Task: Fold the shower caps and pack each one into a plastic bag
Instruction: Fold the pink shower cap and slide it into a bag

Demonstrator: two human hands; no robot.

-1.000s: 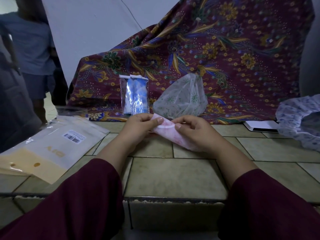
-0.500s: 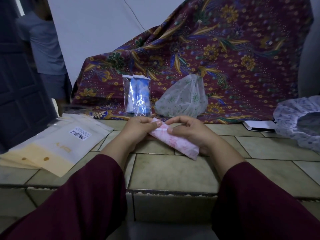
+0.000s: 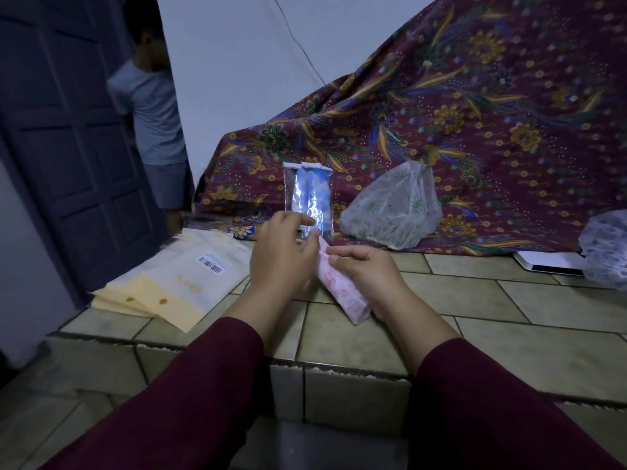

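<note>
The step in hand seems to be the end of the folding: the pink-printed white shower cap (image 3: 342, 290) is already pressed into a long, narrow strip, and it is not yet inside any bag. The right hand (image 3: 368, 278) holds this strip, with the thumb and curled fingers closed on its upper part, so that the strip slants from near the fingertips down to the tiled ledge (image 3: 509, 300), where its lower end rests or nearly rests. The left hand (image 3: 281, 256) is just beside the top of the strip with its fingers stretched forward and loose; I cannot tell if they touch the cap, and they grip nothing that I can see. The cap looks thin and soft, a little puffy at the lower end, so I judge it may open again if the grip becomes loose. The next move, in my judgement, calls for one clear bag from the flat stack of plastic bags with a barcode label (image 3: 176, 283) at the left, with its mouth held open while the strip stays tight. Behind the hands a blue shower cap already packed in a clear bag (image 3: 310, 198) leans on the dark red batik cloth (image 3: 475, 113), and a green-printed unfolded cap (image 3: 393, 208) lies beside it.
</note>
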